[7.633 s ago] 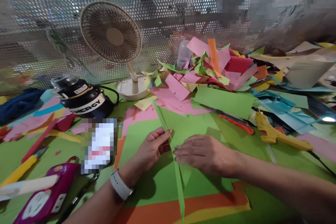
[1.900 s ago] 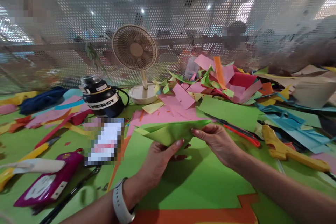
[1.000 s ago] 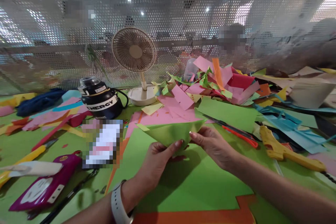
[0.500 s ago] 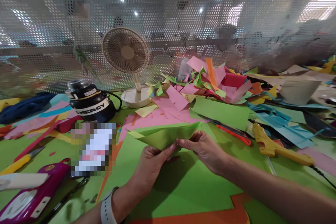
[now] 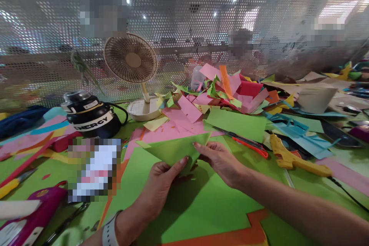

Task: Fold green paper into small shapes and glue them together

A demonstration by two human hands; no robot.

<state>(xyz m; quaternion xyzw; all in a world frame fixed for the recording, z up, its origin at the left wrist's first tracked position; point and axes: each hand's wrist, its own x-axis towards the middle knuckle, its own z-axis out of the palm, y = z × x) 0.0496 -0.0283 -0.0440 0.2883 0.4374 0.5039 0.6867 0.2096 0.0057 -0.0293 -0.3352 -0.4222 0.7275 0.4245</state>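
A folded piece of green paper (image 5: 175,148), roughly triangular with its point downward, is held up between my two hands. My left hand (image 5: 161,182) pinches its lower left part, thumb lying across the front face. At the right edge, my right hand (image 5: 220,161) grips the paper between thumb and fingers. The fingers behind the paper are partly hidden. Beneath both hands lies a large green sheet (image 5: 213,211), with an orange sheet (image 5: 219,238) showing along its lower edge.
Red-handled scissors (image 5: 250,147) and a yellow glue gun (image 5: 296,159) lie to the right. A heap of paper scraps (image 5: 213,96) spreads behind. On the left are a black bottle (image 5: 95,117), a fan (image 5: 134,60), a phone (image 5: 98,169), a magenta device (image 5: 46,207) and a yellow-handled knife (image 5: 11,187).
The paper's folded flap has been pressed flatter, so its front now shows as a triangle. My right hand's grip has shifted along the edge. The camera view has turned slightly right.
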